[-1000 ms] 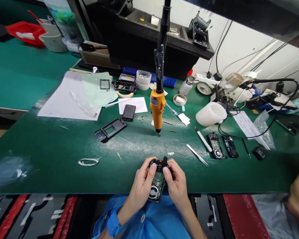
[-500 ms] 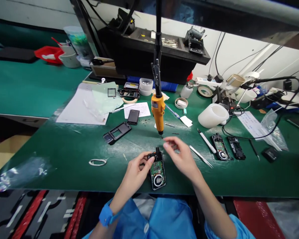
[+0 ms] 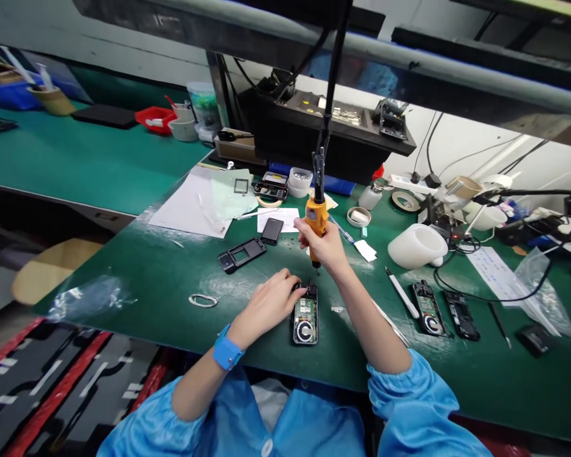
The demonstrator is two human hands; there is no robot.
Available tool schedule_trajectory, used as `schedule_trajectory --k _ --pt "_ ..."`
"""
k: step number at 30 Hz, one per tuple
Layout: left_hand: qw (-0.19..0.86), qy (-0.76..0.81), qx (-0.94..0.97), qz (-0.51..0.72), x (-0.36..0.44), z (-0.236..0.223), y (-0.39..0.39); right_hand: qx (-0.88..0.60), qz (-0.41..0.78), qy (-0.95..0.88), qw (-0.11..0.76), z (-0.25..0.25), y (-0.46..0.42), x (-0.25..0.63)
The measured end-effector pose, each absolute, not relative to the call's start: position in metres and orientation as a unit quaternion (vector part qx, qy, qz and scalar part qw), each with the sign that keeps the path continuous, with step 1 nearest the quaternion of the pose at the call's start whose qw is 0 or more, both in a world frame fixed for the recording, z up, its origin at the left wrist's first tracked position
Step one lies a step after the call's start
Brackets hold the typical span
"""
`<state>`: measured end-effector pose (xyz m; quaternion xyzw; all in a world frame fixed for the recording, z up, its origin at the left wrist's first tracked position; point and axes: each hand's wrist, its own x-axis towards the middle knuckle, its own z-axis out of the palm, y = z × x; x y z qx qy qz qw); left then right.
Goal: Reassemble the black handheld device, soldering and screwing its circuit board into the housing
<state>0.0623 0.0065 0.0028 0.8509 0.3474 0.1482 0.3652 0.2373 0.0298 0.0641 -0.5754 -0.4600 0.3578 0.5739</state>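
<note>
An opened handset (image 3: 305, 315) with a green circuit board and round speaker lies flat on the green mat (image 3: 171, 279) before me. My left hand (image 3: 271, 303), with a blue wrist strap, rests on the handset's top left corner, fingers curled over it. My right hand (image 3: 324, 244) is wrapped round the orange electric screwdriver (image 3: 316, 219), which hangs from a black cable. Its tip points down just above the handset's top end.
A black frame (image 3: 242, 254) and a small dark phone (image 3: 272, 230) lie to the left, papers (image 3: 195, 204) behind them. Tweezers (image 3: 389, 321), a white pen (image 3: 401, 292), two more opened handsets (image 3: 428, 308) and a white cup (image 3: 416, 245) sit to the right. A black shelf unit (image 3: 314, 130) stands behind.
The handset went from both hands down onto the mat. My right hand left it, rose and took hold of the hanging screwdriver. My view has lifted and swung left.
</note>
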Motion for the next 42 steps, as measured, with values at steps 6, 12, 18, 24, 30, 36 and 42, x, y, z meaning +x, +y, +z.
schedule_trajectory --k 6,12,18,24,30,36,42 --pt "0.335 0.332 0.868 0.154 0.069 0.01 0.029 -0.557 0.354 -0.42 0.622 0.057 0.03 0.24" --pt "0.38 0.257 0.858 0.232 0.092 0.02 0.067 -0.498 0.39 -0.409 0.658 0.08 0.03 0.254" --pt "0.469 0.216 0.795 0.317 0.103 0.017 0.066 -0.377 0.467 -0.388 0.699 0.105 0.032 0.27" --pt "0.518 0.218 0.745 0.358 0.107 0.013 0.054 -0.38 0.484 -0.363 0.699 0.107 0.034 0.274" --pt "0.551 0.209 0.724 0.358 0.112 0.016 0.049 -0.342 0.506 -0.368 0.701 0.108 0.031 0.277" --pt "0.547 0.229 0.718 0.366 0.114 0.013 0.05 -0.351 0.5 -0.355 0.708 0.11 0.03 0.273" --pt "0.52 0.237 0.727 0.38 0.114 0.008 0.05 -0.366 0.5 -0.336 0.709 0.111 0.03 0.268"
